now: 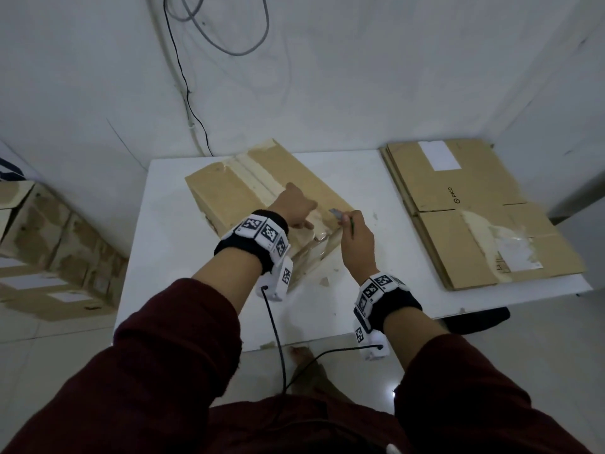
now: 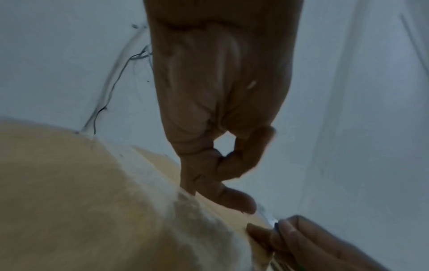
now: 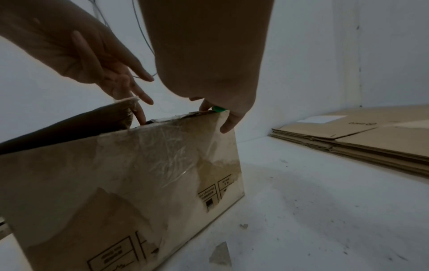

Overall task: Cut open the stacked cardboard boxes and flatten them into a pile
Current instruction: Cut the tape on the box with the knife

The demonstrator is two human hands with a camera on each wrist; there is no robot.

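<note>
A worn, tape-covered cardboard box [image 1: 229,191] stands on the white table [image 1: 360,178]. My left hand [image 1: 306,214] lies on the box top at its near end. Its thumb [image 2: 232,199] presses the cardboard, and in the right wrist view a straight finger [image 3: 140,117] dips into the gap beside a slightly raised flap [image 3: 69,126]. My right hand [image 1: 348,221] grips a cutter [image 1: 335,213] with a green handle [image 3: 219,109]. The blade is at the box's near top corner, just right of the left hand. The box [image 3: 116,183] shows crinkled clear tape on its near face.
A pile of flattened boxes [image 1: 474,224] covers the table's right end. More whole boxes [image 1: 49,250] stand stacked on the floor at the left. Cables [image 1: 196,109] hang on the wall behind. Small cardboard scraps [image 3: 220,254] lie on the table by the box.
</note>
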